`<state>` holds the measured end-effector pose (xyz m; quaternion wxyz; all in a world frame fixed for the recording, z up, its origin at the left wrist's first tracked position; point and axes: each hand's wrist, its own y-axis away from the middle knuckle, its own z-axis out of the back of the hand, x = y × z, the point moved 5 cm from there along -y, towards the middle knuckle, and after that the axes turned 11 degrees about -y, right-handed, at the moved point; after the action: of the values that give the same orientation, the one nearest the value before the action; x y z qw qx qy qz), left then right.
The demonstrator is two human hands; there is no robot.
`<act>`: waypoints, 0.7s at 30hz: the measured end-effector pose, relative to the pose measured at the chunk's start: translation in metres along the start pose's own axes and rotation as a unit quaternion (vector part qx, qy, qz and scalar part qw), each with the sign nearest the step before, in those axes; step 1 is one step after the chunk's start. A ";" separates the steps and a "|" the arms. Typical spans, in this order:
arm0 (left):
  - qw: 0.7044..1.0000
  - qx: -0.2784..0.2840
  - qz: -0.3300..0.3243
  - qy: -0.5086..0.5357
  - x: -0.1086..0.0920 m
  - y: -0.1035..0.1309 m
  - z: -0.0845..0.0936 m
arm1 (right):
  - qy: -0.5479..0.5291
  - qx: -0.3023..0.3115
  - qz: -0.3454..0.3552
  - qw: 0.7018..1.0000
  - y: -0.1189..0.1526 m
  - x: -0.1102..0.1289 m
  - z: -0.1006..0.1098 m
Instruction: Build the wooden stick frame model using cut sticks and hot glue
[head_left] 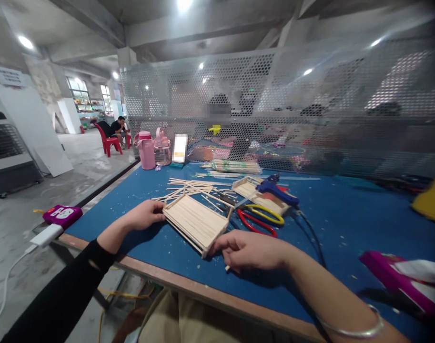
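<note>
A shallow tray built of pale wooden sticks (197, 216) is tilted above the blue table, with low stick rails along its edges. My left hand (147, 213) pinches its left corner between thumb and fingers. At the near right corner, my right hand (251, 248) is closed on the frame, its fingertips partly hidden behind the edge. A short light stick end (227, 268) shows just below the right fingers. Behind the tray lie loose wooden sticks (183, 185). Scissors with red and yellow handles (265, 214) rest to its right.
A blue glue gun (278, 190) lies on a second stick tray (247, 185), its cable trailing right. Bundled sticks (235, 166), a pink thermos (146, 150) and a phone (180, 148) stand farther back, before a perforated metal screen (292, 109). Purple packs (63, 216) sit at both sides.
</note>
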<state>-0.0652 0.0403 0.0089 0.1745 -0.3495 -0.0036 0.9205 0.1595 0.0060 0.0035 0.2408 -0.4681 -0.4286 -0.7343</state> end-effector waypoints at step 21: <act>0.990 -0.073 0.069 0.096 0.035 -0.018 -0.011 | -0.474 -0.542 0.245 0.649 0.021 0.011 0.078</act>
<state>-0.0765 0.0678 -0.0201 0.0835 -0.4471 -0.0301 0.8901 0.2083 0.0625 0.0367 -0.1208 -0.8872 0.1205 -0.4286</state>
